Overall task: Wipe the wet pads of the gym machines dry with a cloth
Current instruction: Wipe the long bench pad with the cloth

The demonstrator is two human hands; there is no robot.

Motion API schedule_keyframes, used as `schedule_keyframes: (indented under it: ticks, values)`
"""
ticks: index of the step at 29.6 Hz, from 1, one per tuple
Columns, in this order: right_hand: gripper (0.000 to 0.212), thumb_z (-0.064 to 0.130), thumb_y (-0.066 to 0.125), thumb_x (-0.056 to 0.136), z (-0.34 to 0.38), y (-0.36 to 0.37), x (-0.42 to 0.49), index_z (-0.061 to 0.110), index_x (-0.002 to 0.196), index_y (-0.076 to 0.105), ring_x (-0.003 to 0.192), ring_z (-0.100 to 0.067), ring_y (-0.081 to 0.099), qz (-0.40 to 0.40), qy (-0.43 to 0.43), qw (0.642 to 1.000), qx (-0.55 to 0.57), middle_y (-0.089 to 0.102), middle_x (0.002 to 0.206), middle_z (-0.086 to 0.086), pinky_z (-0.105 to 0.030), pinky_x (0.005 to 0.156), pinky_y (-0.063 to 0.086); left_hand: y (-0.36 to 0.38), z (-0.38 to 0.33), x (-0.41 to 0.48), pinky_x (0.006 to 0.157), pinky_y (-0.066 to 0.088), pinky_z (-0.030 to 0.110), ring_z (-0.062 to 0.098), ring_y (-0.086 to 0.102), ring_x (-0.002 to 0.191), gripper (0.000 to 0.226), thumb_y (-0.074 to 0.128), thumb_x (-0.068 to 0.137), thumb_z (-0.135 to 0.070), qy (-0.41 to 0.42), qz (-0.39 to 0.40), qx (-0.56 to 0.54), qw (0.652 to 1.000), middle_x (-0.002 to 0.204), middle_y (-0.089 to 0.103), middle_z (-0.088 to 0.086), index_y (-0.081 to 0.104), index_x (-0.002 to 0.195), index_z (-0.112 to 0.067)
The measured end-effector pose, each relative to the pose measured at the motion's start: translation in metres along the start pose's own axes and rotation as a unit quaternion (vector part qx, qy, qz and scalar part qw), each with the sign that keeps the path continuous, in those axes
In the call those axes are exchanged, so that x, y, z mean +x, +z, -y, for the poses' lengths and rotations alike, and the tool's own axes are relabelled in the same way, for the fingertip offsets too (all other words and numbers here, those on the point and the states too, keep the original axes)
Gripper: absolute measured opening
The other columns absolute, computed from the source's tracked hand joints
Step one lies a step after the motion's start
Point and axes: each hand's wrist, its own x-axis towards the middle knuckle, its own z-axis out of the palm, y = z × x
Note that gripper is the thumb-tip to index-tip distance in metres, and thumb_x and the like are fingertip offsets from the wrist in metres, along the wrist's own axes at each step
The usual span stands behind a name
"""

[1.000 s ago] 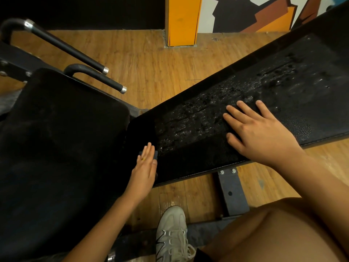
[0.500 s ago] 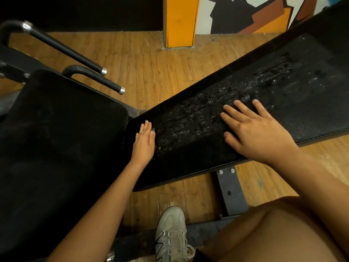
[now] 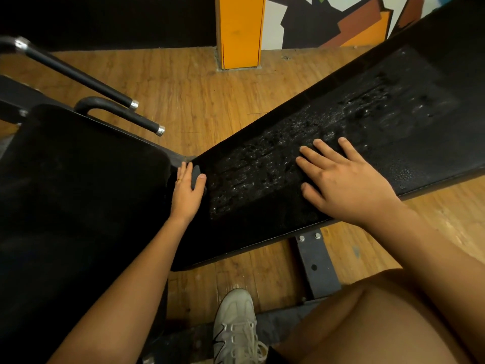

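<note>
Bench pad (image 3: 420,153), black and long, slopes up to the right; water beads (image 3: 262,164) cover its middle strip. Right hand (image 3: 346,179) lies flat on the wet patch, fingers spread, holding nothing. Left hand (image 3: 187,191) is at the bench's left end, thumb and fingers pinching a small dark cloth (image 3: 195,177) against the pad. Another black pad (image 3: 78,179) sits just left. 2 handlebars (image 3: 118,115) stand over the wood floor (image 3: 196,101). Behind are an orange pillar (image 3: 240,30) and a painted wall (image 3: 328,19).

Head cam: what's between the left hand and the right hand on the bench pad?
Between left hand, pinching a dark cloth, and right hand: only wet pad, beaded with droplets. Head view.
</note>
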Motion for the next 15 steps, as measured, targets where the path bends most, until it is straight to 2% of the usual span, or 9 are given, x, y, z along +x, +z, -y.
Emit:
schedule_keyframes:
  ticks: [3,10,15]
  values:
    - [0.070,0.051,0.021,0.097,0.000,-0.001,0.000,0.012,0.149,0.049,0.150,-0.031,0.032,0.001,-0.002,1.000,-0.002,0.043,0.157,-0.010,-0.058,0.121,0.020,-0.001,-0.003,-0.003,0.126,0.013,0.043,0.012,0.012,0.155,0.053,0.033,0.109,-0.038,-0.007,0.006,-0.004,1.000,0.167,0.021,-0.002,0.029,0.158,-0.019]
    - [0.069,0.049,0.024,0.096,0.001,0.000,0.000,0.011,0.146,0.052,0.148,-0.031,0.035,-0.012,-0.001,1.000,0.001,0.046,0.155,-0.011,-0.059,0.120,0.023,-0.003,0.006,-0.041,0.126,0.015,0.043,0.008,0.012,0.154,0.049,0.031,0.111,-0.031,0.047,0.037,0.021,0.998,0.167,0.021,-0.006,0.027,0.158,-0.022]
    - [0.067,0.048,0.026,0.097,0.001,0.001,-0.001,0.010,0.145,0.053,0.148,-0.032,0.035,-0.019,-0.003,1.000,0.001,0.047,0.155,-0.011,-0.059,0.120,0.023,0.005,0.021,-0.108,0.123,0.016,0.032,0.003,0.013,0.153,0.049,0.033,0.110,-0.032,0.073,0.034,0.030,0.996,0.165,0.020,-0.011,0.025,0.158,-0.025]
